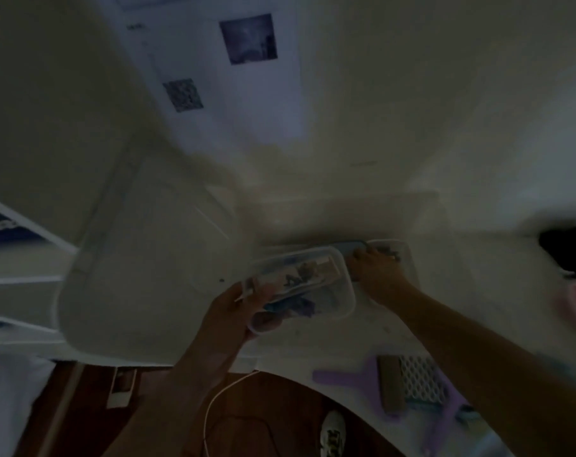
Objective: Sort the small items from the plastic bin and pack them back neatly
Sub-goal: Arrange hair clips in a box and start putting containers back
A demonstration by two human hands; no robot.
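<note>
The frame is dark and blurred. A clear plastic bin [341,291] full of small blue, purple and tan items is lifted and tilted above the white table [313,344]. My left hand [237,308] grips its near left corner, thumb over the rim. My right hand [375,268] reaches behind the bin, fingers curled on a second clear container [403,255] with a blue-grey lid [349,246] at the table's back edge. What that container holds is hidden.
A large white lid or panel [141,275] lies to the left. Purple flat pieces [346,379], a brown block [392,384] and a white lattice piece [422,380] rest near the front right edge. A white cable [214,404] hangs over the wooden floor. Papers [234,77] hang on the wall.
</note>
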